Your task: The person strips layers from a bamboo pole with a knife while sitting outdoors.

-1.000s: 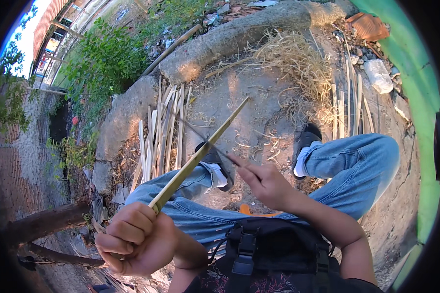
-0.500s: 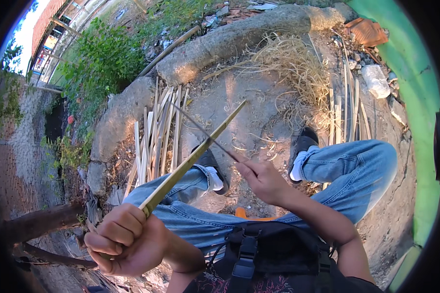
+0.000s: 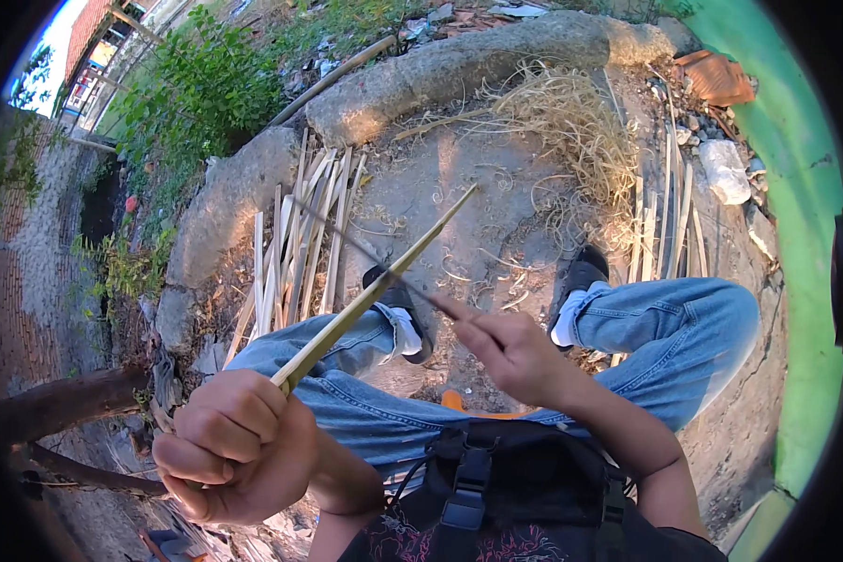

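My left hand [image 3: 234,445] is closed in a fist round the lower end of a greenish-yellow bamboo strip [image 3: 351,309]. The strip slants up and away to the right, tapering to a point over the ground. In my right hand [image 3: 510,356] is a knife [image 3: 363,249] with a long, thin, dark blade, somewhat blurred. My fingers wrap its handle, and the blade crosses the strip about midway, its tip pointing to the far left. Whether the edge bites into the strip cannot be made out.
Several split bamboo strips [image 3: 295,244] lie beyond my left knee, and more strips [image 3: 670,220] lie at the right. A heap of curly shavings [image 3: 581,131] rests by a low concrete curb [image 3: 459,75]. A green wall [image 3: 806,234] stands right; a dark log [image 3: 75,407] lies left.
The knife has slid down the bamboo strip, a little nearer my left hand. My right hand has shifted slightly down and right, while my left hand keeps its grip.
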Action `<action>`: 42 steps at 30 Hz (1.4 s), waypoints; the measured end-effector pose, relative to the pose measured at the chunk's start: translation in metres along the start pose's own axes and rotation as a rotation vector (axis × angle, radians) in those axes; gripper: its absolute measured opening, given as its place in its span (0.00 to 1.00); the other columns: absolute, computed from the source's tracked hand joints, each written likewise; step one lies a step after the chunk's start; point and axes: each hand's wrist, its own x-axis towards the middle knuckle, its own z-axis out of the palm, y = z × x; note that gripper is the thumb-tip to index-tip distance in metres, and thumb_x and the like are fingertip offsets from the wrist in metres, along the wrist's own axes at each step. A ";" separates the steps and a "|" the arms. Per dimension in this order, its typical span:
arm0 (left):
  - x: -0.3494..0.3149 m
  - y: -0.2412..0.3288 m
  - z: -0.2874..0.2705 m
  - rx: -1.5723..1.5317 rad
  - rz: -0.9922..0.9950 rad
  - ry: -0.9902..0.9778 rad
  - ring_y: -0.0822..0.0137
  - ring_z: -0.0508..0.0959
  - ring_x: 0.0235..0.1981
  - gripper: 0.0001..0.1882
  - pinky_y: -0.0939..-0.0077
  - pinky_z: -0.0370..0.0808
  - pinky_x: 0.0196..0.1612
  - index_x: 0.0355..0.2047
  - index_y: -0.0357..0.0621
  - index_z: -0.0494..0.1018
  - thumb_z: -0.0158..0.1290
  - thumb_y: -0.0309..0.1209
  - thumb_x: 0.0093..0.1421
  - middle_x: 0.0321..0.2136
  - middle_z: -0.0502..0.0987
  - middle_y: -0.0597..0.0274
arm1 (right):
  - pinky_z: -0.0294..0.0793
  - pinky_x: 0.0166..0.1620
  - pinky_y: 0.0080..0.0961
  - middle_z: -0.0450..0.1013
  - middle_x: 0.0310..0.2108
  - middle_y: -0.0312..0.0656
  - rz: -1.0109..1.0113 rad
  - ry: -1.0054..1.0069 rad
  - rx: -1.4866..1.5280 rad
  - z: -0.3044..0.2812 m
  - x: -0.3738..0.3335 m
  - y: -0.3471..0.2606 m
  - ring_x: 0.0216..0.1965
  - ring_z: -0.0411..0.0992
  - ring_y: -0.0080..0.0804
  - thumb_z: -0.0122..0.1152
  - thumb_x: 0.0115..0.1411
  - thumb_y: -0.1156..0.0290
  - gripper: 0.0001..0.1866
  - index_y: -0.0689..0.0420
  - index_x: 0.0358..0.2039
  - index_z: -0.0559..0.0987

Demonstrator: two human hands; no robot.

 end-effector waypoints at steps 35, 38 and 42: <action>0.002 -0.007 -0.014 -0.044 -0.018 0.102 0.78 0.46 0.10 0.19 0.78 0.45 0.15 0.18 0.50 0.52 0.34 0.42 0.66 0.10 0.50 0.71 | 0.64 0.28 0.24 0.65 0.15 0.39 0.367 0.250 -0.098 0.009 0.013 0.116 0.19 0.63 0.23 0.45 0.67 0.60 0.22 0.56 0.57 0.69; 0.006 -0.002 -0.012 -0.005 -0.010 0.155 0.78 0.46 0.10 0.19 0.78 0.45 0.14 0.18 0.51 0.52 0.35 0.42 0.65 0.10 0.50 0.71 | 0.64 0.27 0.23 0.65 0.16 0.34 0.255 0.198 -0.031 0.012 0.012 0.090 0.20 0.63 0.20 0.46 0.67 0.61 0.22 0.58 0.57 0.69; 0.005 -0.004 -0.024 -0.001 -0.031 0.220 0.78 0.47 0.10 0.19 0.80 0.45 0.14 0.18 0.51 0.51 0.35 0.43 0.65 0.10 0.50 0.71 | 0.65 0.30 0.24 0.67 0.19 0.37 0.574 0.248 -0.133 -0.006 0.016 0.156 0.24 0.64 0.20 0.46 0.66 0.61 0.21 0.60 0.55 0.70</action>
